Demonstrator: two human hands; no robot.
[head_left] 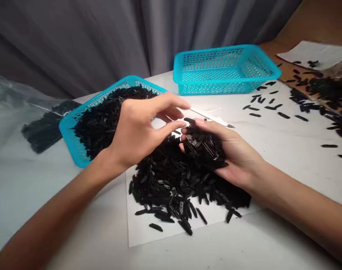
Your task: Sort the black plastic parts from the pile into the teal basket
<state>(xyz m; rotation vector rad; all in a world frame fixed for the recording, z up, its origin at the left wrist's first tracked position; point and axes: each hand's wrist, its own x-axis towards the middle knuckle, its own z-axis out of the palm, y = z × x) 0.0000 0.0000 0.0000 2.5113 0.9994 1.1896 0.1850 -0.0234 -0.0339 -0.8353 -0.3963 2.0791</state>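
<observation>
My right hand [238, 153] is cupped, palm up, around a heap of small black plastic pieces [204, 144]. Its thumb rests along the top of that heap, where one single black piece [189, 120] lies near the thumb tip. My left hand [143, 127] hovers just to the left, thumb and fingers apart, with the thumb tip close to that single piece; nothing shows in its grasp. Below both hands a larger pile of the same black pieces [171, 187] spreads over a white sheet [140, 234].
A blue basket [72, 148] full of black pieces stands at left, beside a clear plastic bag [8, 112] with dark contents. Another blue basket [213, 88] sits at the back. A white pen-like stick [210, 117] lies behind my hands. Scattered black pieces [328, 90] cover the right side.
</observation>
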